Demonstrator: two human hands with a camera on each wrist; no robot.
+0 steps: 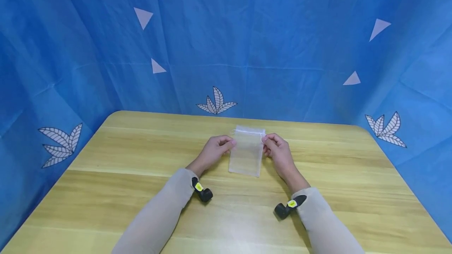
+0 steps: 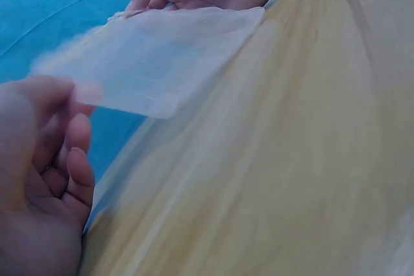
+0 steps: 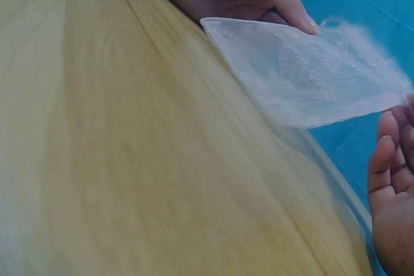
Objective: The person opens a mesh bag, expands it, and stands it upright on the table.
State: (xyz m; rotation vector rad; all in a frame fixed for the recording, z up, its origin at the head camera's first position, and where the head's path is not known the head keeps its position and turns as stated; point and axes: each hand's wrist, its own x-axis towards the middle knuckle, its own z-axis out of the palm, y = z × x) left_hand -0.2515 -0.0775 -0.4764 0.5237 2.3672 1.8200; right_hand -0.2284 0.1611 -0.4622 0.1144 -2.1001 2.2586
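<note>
A sheer white drawstring pouch (image 1: 246,153) is stretched flat between both hands above the table, its gathered top edge with the cord facing away. My left hand (image 1: 216,149) pinches its left side near the top between thumb and finger. On the opposite side, my right hand (image 1: 278,153) pinches the edge just below the cord. In the left wrist view the pouch (image 2: 155,63) looks thin and see-through, with the left hand (image 2: 45,159) close by. The right wrist view shows the same pouch (image 3: 291,72), while the right hand (image 3: 396,179) is partly cut off by the frame.
A wood-grain table (image 1: 141,199) lies beneath the hands. Blue curtain cloth (image 1: 282,50) with white leaf and triangle prints hangs behind the table and at both sides. Each sleeve cuff carries a small black wrist camera (image 1: 205,195).
</note>
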